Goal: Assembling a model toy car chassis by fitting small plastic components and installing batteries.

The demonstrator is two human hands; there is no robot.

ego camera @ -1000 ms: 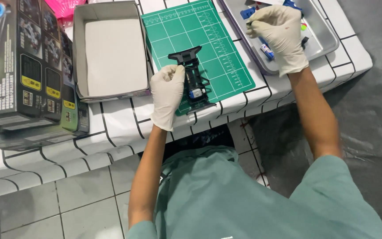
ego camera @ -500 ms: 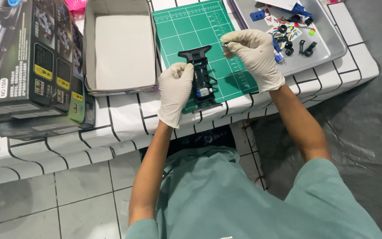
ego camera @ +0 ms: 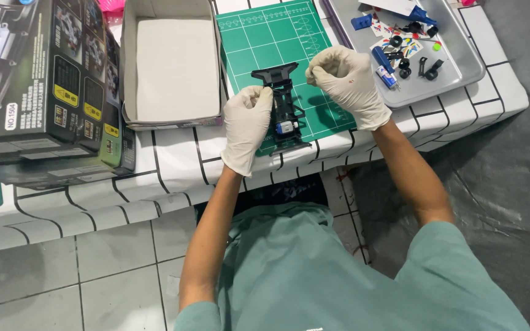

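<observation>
Lying between both gloved hands' grips (on green mat [ego camera: 259,37]): black chassis [ego camera: 284,110].

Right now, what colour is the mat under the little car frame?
Green with a white grid, the cutting mat, seen clearly from the head view.

The grid-patterned table [ego camera: 173,165] carries a green cutting mat [ego camera: 259,37], open box [ego camera: 170,67], metal tray [ego camera: 461,67].

Dark printed kit box [ego camera: 38,79] lies far left, beside an open white-lined box [ego camera: 170,67].
</observation>
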